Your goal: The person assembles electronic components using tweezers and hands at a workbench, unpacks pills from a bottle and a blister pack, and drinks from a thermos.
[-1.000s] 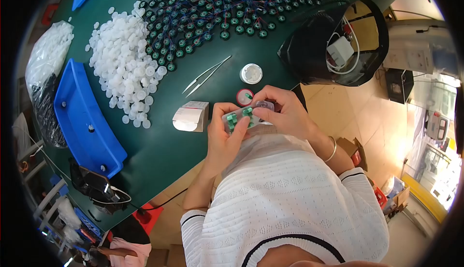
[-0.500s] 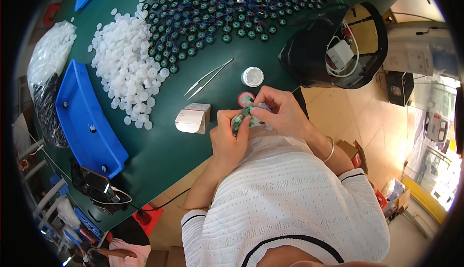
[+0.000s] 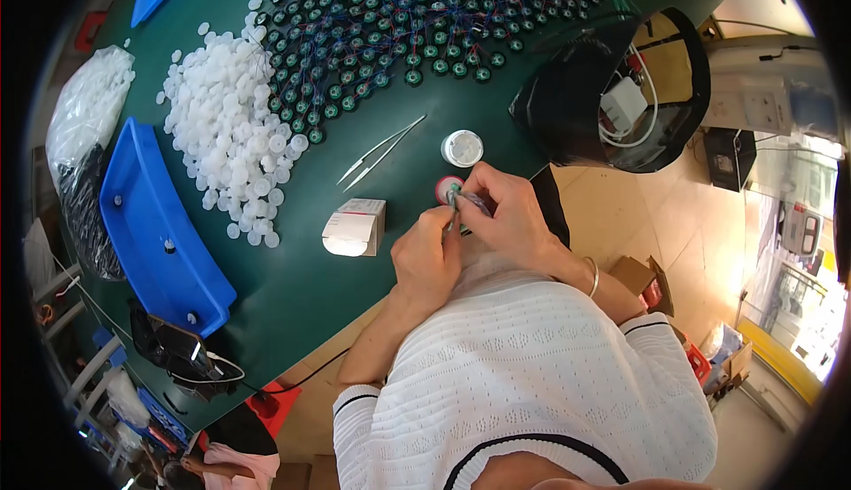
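My left hand [image 3: 427, 258] and my right hand [image 3: 511, 221] meet close to my body at the table's edge. Both are closed, thumbs and fingers pinching a small crinkled plastic wrapper with green print [image 3: 456, 196], mostly hidden by the fingers. Just beyond the fingertips lies a round red-rimmed lid [image 3: 443, 188], partly covered. A small white jar [image 3: 463, 148] stands a little farther off. To the left of the hands are an opened white carton [image 3: 354, 229] and a pair of tweezers [image 3: 383, 151].
White plastic caps [image 3: 226, 127] are heaped beside many green-faced round parts with wires [image 3: 372, 29]. A blue tray [image 3: 160, 242] lies left, near a plastic bag [image 3: 89, 118]. A black bag with a charger [image 3: 567, 91] stands right. Another person [image 3: 239, 463] is at lower left.
My hands have drawn together, and the wrapper, spread between them before, is now bunched up and mostly hidden. The left wrist has turned slightly.
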A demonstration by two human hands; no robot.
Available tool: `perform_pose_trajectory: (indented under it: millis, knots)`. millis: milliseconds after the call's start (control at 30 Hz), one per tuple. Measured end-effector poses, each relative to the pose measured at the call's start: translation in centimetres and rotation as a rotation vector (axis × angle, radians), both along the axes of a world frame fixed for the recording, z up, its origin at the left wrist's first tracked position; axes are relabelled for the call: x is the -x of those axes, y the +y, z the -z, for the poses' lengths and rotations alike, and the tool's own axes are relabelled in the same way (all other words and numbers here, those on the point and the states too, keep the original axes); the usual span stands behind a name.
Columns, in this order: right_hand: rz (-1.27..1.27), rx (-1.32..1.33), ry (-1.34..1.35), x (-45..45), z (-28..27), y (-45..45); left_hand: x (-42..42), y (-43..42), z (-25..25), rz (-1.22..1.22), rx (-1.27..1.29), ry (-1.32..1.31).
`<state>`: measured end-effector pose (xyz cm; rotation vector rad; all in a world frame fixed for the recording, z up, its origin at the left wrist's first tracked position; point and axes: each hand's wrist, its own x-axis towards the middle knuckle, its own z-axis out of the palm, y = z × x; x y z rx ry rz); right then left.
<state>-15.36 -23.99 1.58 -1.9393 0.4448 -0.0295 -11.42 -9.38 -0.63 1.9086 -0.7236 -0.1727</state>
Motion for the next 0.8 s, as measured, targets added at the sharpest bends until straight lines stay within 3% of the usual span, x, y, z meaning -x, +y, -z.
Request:
perform_pose_trajectory:
  millis: [267, 800]
  knots:
    - [-0.015, 0.026, -0.04, -0.1, -1.2, -0.3, -0.4, -0.2, -0.5, 0.056, 0.016, -0.194]
    - [-0.083, 0.044, -0.054, 0.0, -0.5, -1.0, 0.0, -0.1, -0.5, -0.045, -0.098, 0.017]
